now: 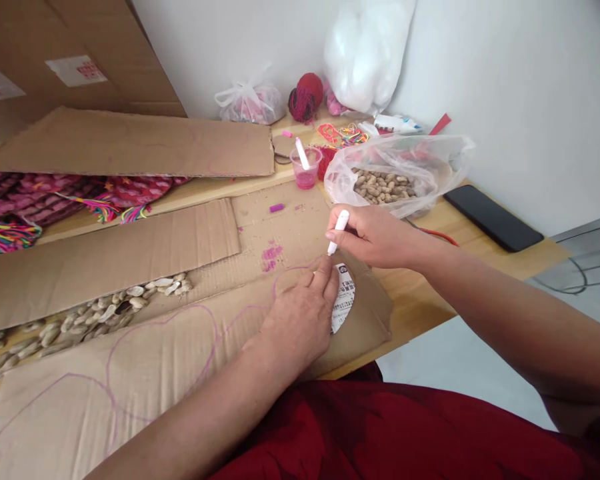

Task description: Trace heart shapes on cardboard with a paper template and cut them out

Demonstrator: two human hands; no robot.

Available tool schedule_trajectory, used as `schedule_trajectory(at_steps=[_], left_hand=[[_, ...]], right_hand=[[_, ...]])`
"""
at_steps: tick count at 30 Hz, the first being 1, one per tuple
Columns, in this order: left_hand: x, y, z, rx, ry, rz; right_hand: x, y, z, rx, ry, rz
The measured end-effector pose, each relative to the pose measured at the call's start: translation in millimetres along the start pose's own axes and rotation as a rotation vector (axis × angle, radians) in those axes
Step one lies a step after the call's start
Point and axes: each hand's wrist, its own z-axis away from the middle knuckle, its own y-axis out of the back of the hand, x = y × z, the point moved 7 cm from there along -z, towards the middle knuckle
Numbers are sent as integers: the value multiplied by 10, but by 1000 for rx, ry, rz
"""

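Observation:
My left hand [300, 313] lies flat, fingers stretched out, pressing a small rounded cardboard template [344, 300] with a white printed label onto a big cardboard sheet [130, 380]. My right hand [375, 235] pinches a white marker [338, 231], tip down at the template's upper edge, just above my left fingertips. Purple outlines of rounded shapes run across the sheet to the left.
Split peanut shells [80, 320] lie in a row at left. A plastic bag of peanuts [385, 183], a pink cup [305, 170], a marker cap [277, 208], yarn balls [305, 99], coloured tassels [10, 233] and a black phone [493, 217] sit behind. The table edge drops away at right.

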Motion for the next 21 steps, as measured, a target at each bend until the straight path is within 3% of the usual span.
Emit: schedule_trajectory(at_steps=[21], left_hand=[[-34, -7, 0, -29, -3, 54]], right_hand=[[87, 32, 127, 53, -72, -58]])
